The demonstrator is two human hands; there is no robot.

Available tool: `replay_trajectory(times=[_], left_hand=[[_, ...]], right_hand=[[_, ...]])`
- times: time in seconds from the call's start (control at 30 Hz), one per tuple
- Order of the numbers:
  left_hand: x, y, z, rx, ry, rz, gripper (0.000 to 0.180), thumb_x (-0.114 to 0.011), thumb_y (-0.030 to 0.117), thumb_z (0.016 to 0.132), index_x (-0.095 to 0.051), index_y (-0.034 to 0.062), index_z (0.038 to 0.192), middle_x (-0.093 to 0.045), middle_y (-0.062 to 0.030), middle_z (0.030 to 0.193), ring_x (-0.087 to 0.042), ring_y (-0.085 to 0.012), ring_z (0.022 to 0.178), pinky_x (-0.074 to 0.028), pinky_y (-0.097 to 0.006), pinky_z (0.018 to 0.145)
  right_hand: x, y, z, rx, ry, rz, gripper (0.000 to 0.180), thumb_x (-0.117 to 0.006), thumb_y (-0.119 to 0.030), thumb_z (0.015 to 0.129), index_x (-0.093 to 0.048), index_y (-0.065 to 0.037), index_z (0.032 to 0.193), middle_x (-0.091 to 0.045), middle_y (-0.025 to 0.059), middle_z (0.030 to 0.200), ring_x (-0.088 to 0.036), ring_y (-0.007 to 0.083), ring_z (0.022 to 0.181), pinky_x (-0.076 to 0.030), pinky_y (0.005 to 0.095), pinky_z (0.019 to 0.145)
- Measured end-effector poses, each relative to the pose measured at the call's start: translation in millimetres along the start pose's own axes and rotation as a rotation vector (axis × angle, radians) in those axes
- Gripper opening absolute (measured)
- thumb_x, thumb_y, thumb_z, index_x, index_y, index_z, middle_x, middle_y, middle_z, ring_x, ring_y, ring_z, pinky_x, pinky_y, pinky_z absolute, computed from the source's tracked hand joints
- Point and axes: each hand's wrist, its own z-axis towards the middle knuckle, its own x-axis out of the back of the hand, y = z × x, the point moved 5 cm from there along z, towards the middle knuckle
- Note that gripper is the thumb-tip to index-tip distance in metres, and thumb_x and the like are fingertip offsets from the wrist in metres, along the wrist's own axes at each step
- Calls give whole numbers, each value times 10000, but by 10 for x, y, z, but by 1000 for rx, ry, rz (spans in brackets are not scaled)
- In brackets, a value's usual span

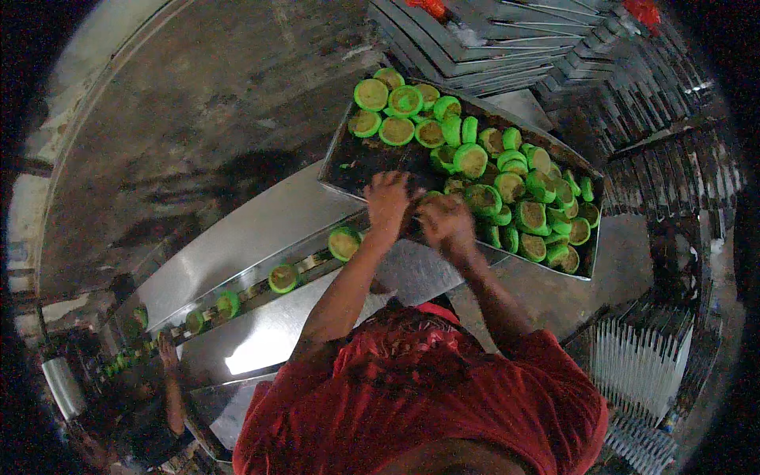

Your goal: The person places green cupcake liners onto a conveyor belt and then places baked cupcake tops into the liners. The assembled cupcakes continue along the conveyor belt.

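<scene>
A long dark metal tray (366,165) lies tilted across the view, its right and far parts crowded with bright green round cakes (471,160) with brown faces. Some lie flat, while others stand on edge or overlap. My left hand (386,204) reaches over the bare left part of the tray, fingers stretched out with nothing visible in them. Beside it, my right hand (445,223) is at the near rim, with its fingers curled. A green cake shows partly by its fingertips; whatever may be under the fingers is hidden.
Left of my forearm, a narrow conveyor (255,294) between metal sheets carries a line of green cakes (283,278). At the lower left, another person's hand (168,350) is beside it. Stacked metal trays (507,47) stand far right, and ridged metal pieces (641,368) lower right.
</scene>
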Motion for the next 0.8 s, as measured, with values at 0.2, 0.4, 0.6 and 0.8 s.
replay_trajectory(times=[0.2,0.4,0.6,0.8], left_hand=[[-523,550,-8,-6,-633,-345,371,-651,92,793,-549,75,1149,-618,-201,1103,-588,-356,1093,-481,-476,868],[245,-255,-548,263,135,-949,428,-754,178,825,-504,52,1148,-603,-178,1024,-610,-302,946,-480,-364,875],[-218,-1548,-1337,372,61,-44,666,-799,234,773,-473,99,1338,-468,-228,1328,-436,-427,1231,-386,-509,1004],[704,-244,-903,75,235,-415,816,-858,240,672,-450,141,1372,-340,-226,1441,-390,-448,1288,-382,-525,1052]], right_hand=[[717,1048,-60,-315,-173,-265,432,-713,-141,753,-603,-107,1169,-634,157,1089,-592,361,1054,-493,420,843],[885,974,473,-171,409,-226,727,-739,-219,787,-394,-131,1421,-500,228,1361,-531,424,1182,-490,472,923],[261,1134,763,-310,145,-185,634,-735,-201,792,-436,-117,1344,-440,306,1373,-570,468,1091,-527,496,803],[267,198,521,-388,-276,1020,570,-696,-256,879,-458,-47,1353,-640,106,1144,-626,207,999,-554,330,713]])
